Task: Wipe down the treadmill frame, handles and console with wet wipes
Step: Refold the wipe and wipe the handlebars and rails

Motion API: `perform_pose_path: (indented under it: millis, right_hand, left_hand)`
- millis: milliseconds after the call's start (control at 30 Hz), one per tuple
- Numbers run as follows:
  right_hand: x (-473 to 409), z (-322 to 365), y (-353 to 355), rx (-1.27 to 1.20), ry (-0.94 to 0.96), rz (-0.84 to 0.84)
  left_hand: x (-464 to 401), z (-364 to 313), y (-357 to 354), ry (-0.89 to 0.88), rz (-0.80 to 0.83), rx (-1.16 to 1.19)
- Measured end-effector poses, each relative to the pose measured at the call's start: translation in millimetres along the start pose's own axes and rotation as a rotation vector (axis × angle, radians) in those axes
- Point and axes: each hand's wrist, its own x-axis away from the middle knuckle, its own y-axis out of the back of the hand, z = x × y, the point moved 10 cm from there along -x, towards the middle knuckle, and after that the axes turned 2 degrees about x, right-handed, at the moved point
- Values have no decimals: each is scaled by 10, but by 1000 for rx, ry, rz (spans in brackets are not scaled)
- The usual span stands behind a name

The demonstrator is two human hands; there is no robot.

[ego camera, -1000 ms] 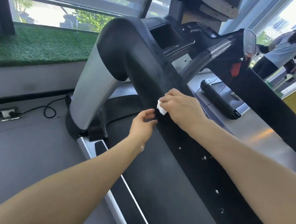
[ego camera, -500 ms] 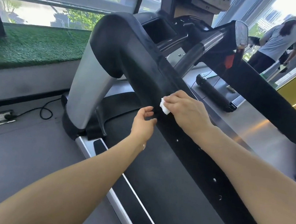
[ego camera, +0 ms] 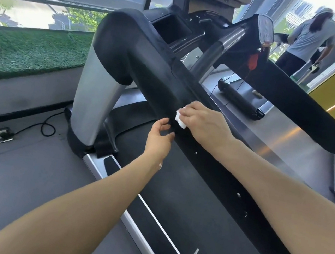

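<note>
Step in hand: the left handrail [ego camera: 169,79] of the treadmill is being wiped along its sloping black top face, judging by where the wipe lies.
Wet wipe [ego camera: 180,121]: a small white wad is pressed against the rail, about midway down its length; only its lower-left edge is seen, the rest being covered by the hand.
Right hand [ego camera: 204,122]: it is laid over the wipe with the fingers curled down on it, so the wad is held between fingers and rail.
Left hand [ego camera: 159,139]: it is held just below the wipe, at the rail's lower edge, fingers loosely spread and nothing gripped; whether the fingertips touch the rail cannot be told.
Pressure: the wad is best kept flat under the fingers, so that a broad face is drawn over the plastic and not a single edge.
Stroke: long overlapping passes along the rail's length are advised, so that no strip is missed.
Underside and edge: the rail's side face and lower lip are likely to be skipped; the free hand is well placed to steady the rail there.
Wipe condition: the wad looks small; it is best refolded to a clean face or replaced once soiled.
Still to be done: the console [ego camera: 202,21], the far handrail [ego camera: 295,107] and the silver upright [ego camera: 95,94] appear to remain.
</note>
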Motion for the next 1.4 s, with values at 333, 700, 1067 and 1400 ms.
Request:
perform_pose_path:
  millis: [333, 700, 1067, 1400]
  right_hand:
    - [382, 110, 7, 43, 70, -118]
    - [635, 107, 115, -32, 62, -112]
    - [682, 109, 122, -18, 30, -158]
    - [665, 131, -52, 35, 17, 58]
  left_hand:
    - [32, 74, -30, 16, 26, -8]
    - [62, 118, -52, 37, 55, 9]
    - [72, 79, -41, 42, 66, 21]
    - [64, 66, -26, 30, 51, 18]
